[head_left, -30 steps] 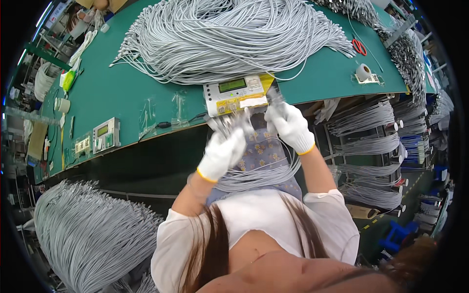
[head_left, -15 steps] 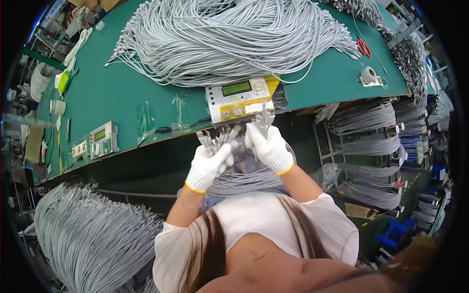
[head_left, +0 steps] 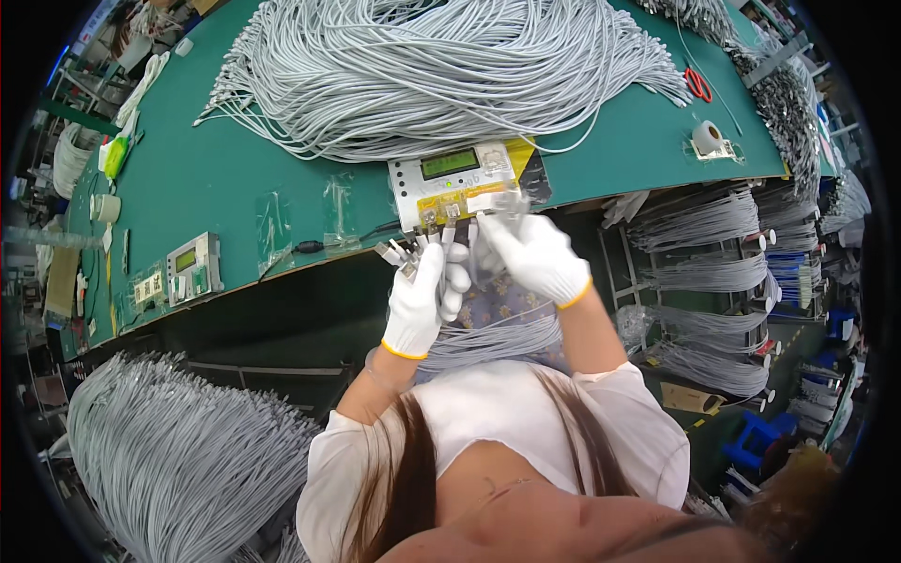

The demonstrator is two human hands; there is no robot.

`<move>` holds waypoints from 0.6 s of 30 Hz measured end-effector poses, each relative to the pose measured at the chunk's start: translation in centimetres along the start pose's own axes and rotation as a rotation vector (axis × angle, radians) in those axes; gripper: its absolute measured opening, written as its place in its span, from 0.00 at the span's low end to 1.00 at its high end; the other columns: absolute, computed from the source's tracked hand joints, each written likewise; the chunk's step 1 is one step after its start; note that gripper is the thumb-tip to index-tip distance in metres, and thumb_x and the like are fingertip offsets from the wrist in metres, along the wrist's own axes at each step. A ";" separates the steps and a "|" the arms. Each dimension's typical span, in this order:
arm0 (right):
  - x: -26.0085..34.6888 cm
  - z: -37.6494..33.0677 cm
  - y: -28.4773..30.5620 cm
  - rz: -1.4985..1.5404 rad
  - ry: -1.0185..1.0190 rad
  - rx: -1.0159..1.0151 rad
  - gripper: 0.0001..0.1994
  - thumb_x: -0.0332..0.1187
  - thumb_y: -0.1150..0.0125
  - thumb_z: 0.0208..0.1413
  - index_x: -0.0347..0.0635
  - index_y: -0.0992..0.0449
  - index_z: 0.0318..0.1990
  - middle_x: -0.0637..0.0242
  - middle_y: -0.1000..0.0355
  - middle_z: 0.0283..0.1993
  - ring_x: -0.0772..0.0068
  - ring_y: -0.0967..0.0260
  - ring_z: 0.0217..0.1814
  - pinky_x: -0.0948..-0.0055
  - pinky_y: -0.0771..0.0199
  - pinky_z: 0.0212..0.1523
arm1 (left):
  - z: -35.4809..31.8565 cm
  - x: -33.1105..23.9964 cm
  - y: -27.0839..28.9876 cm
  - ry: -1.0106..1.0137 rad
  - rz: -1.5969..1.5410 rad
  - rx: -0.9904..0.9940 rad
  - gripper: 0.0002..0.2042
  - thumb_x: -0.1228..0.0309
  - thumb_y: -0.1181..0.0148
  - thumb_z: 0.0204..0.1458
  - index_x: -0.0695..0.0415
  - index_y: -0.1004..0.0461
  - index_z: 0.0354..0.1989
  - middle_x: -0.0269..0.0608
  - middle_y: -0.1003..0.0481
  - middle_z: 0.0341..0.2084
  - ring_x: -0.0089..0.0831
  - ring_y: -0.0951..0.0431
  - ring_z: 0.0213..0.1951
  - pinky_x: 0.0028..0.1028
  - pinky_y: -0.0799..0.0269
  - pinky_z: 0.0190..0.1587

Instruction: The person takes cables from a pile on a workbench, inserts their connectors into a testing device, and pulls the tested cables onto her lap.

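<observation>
Across the far side of our bench (head_left: 310, 202) spreads a broad heap (head_left: 422, 89) of grey cables, and a dense bundle (head_left: 188, 450) of them fills the near left. A smaller coil (head_left: 497, 342) lies across our lap. At the bench's near edge, in the middle, sits the tester (head_left: 450, 178); a second tester (head_left: 194, 267) stands well off to the left.

Half a second ago our left hand (head_left: 422, 291) was nearer and farther left, its plugs (head_left: 388, 253) apart from the tester. It has since come up to the near edge, closed round that fan of plugs, and two plug ends now meet the sockets (head_left: 452, 212). We judge that this brings the work to the contact itself, though we cannot tell whether either plug is seated. Our right hand (head_left: 540, 258) is blurred just right of the sockets, a silvery clump (head_left: 511, 202) at its fingertips; we cannot tell whether it pinches that.
</observation>
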State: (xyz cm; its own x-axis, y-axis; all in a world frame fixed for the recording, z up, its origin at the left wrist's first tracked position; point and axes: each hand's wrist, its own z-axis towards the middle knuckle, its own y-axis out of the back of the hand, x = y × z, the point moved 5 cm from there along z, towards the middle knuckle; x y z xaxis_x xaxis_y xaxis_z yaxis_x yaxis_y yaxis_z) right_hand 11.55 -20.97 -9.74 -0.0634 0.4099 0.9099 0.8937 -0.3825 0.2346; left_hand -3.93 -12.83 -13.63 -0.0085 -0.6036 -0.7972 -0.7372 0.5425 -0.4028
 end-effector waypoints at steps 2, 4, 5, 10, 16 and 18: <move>2.7 -0.6 1.8 -0.158 0.191 -0.170 0.20 0.45 0.51 0.66 0.38 0.22 0.33 0.65 0.25 0.25 0.72 0.27 0.26 0.71 0.27 0.31 | -0.2 -0.2 0.1 0.062 0.005 -0.080 0.16 0.58 0.48 0.63 0.60 0.24 0.39 0.33 0.27 0.20 0.20 0.31 0.17 0.20 0.37 0.18; 3.5 0.1 2.4 0.119 0.103 -0.249 0.17 0.40 0.50 0.67 0.38 0.24 0.30 0.69 0.27 0.25 0.76 0.30 0.24 0.73 0.29 0.28 | -0.2 -0.7 -0.6 -0.008 0.096 -0.053 0.15 0.60 0.45 0.61 0.61 0.23 0.36 0.35 0.24 0.21 0.20 0.29 0.17 0.20 0.33 0.19; 5.7 0.2 2.3 -0.097 0.484 -0.361 0.17 0.40 0.50 0.66 0.38 0.24 0.29 0.69 0.27 0.24 0.77 0.31 0.24 0.74 0.30 0.28 | -0.2 -0.7 -0.5 -0.004 0.167 -0.110 0.14 0.60 0.43 0.60 0.61 0.22 0.35 0.36 0.23 0.21 0.20 0.27 0.17 0.20 0.32 0.19; 4.8 4.7 -0.6 0.337 0.418 -0.106 0.17 0.35 0.52 0.66 0.37 0.27 0.25 0.69 0.30 0.23 0.79 0.37 0.25 0.76 0.38 0.29 | 0.1 -0.6 -0.6 -0.166 0.409 -0.232 0.10 0.67 0.39 0.56 0.62 0.23 0.32 0.35 0.24 0.19 0.19 0.27 0.18 0.20 0.32 0.22; 2.3 1.3 0.6 0.485 0.488 0.127 0.17 0.39 0.55 0.67 0.38 0.23 0.35 0.71 0.34 0.21 0.81 0.41 0.23 0.78 0.38 0.29 | 0.3 -1.4 -1.2 -0.377 0.469 -0.230 0.09 0.67 0.38 0.55 0.61 0.23 0.31 0.34 0.25 0.17 0.18 0.28 0.17 0.20 0.33 0.21; 0.8 0.3 1.0 0.587 0.394 0.135 0.17 0.40 0.55 0.67 0.37 0.23 0.37 0.72 0.36 0.20 0.82 0.44 0.20 0.78 0.39 0.25 | 0.7 -0.9 -1.5 -0.251 0.390 -0.235 0.09 0.66 0.37 0.54 0.60 0.22 0.30 0.32 0.25 0.17 0.17 0.30 0.16 0.19 0.35 0.20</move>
State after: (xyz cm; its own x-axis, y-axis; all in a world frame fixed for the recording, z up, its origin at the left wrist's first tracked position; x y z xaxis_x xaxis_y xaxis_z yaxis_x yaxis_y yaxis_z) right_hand 12.56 -20.74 -8.89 0.3116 -0.1705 0.9348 0.8751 -0.3318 -0.3522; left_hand -2.38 -12.69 -12.59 -0.1719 -0.2081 -0.9629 -0.8437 0.5356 0.0348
